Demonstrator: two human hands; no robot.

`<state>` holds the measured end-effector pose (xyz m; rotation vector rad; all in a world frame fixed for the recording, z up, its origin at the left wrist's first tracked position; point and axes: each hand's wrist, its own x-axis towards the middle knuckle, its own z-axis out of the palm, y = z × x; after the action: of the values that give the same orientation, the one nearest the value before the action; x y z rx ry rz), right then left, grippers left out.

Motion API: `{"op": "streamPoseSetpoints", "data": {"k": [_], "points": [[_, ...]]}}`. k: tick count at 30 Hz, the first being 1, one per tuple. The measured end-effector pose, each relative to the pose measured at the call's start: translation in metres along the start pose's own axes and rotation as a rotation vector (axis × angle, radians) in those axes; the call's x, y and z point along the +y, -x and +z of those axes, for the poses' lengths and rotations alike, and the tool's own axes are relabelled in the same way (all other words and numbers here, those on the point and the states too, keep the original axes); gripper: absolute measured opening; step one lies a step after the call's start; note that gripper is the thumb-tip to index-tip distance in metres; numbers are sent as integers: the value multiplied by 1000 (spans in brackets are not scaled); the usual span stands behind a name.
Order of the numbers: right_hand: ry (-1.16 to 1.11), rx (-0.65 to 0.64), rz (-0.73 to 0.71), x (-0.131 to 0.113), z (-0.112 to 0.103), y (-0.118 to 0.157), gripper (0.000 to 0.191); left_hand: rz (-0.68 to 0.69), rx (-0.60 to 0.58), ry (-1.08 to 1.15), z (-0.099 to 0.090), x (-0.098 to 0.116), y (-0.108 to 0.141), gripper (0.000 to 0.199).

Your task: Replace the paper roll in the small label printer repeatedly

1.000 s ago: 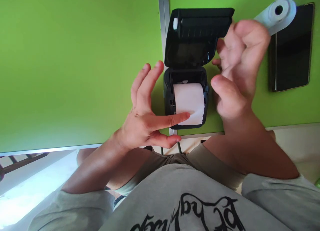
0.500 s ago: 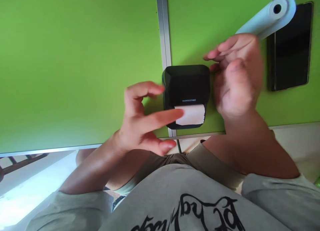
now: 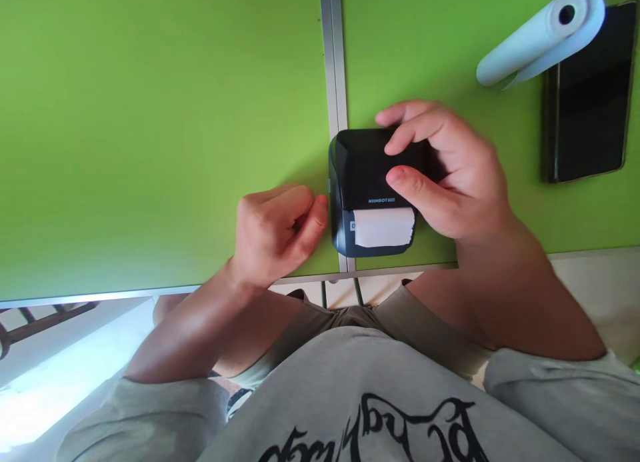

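A black label printer (image 3: 370,169) rests on the green table, over the metal strip near the front edge. White paper (image 3: 384,227) sticks out of its front slot. Curled into a fist, my left hand (image 3: 280,232) is at the printer's left side, with nothing visible in it. My right hand (image 3: 450,172) reaches over the printer's right side with its fingers apart, the fingertips above the black lid. Whether they touch the lid is hard to tell.
At the upper right a white paper roll (image 3: 535,39) lies partly over a dark phone (image 3: 595,109). A metal strip (image 3: 334,69) runs across the green table (image 3: 150,135) from back to front.
My left hand has drawn back from the paper and its fingers have curled in. My right hand has moved left and turned over the printer's lid.
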<state>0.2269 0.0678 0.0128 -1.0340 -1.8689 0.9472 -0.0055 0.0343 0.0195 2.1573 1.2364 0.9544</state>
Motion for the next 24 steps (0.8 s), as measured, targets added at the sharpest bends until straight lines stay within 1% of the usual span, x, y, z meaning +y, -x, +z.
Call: {"op": "streamPoseSetpoints", "data": {"k": [3, 8, 10, 14, 16, 20, 24], "points": [[4, -21, -6, -4, -1, 0, 11, 12, -11, 14, 0, 0, -1, 48], [-17, -16, 2, -8, 1, 0, 14, -10, -18, -1, 0, 0, -2, 44], [-12, -24, -8, -8, 1, 0, 13, -27, 7, -2, 1, -1, -1, 40], [6, -41, -27, -7, 0, -1, 11, -68, 89, -12, 3, -2, 1, 23], [2, -53, -52, -5, 0, -1, 12, -81, 113, -54, 3, -3, 3, 23], [-2, -62, -55, -2, 1, 0, 15, -64, 83, -140, 2, -2, 4, 21], [8, -53, -54, -3, 1, 1, 15, -40, 25, -110, -1, 0, 9, 11]]}}
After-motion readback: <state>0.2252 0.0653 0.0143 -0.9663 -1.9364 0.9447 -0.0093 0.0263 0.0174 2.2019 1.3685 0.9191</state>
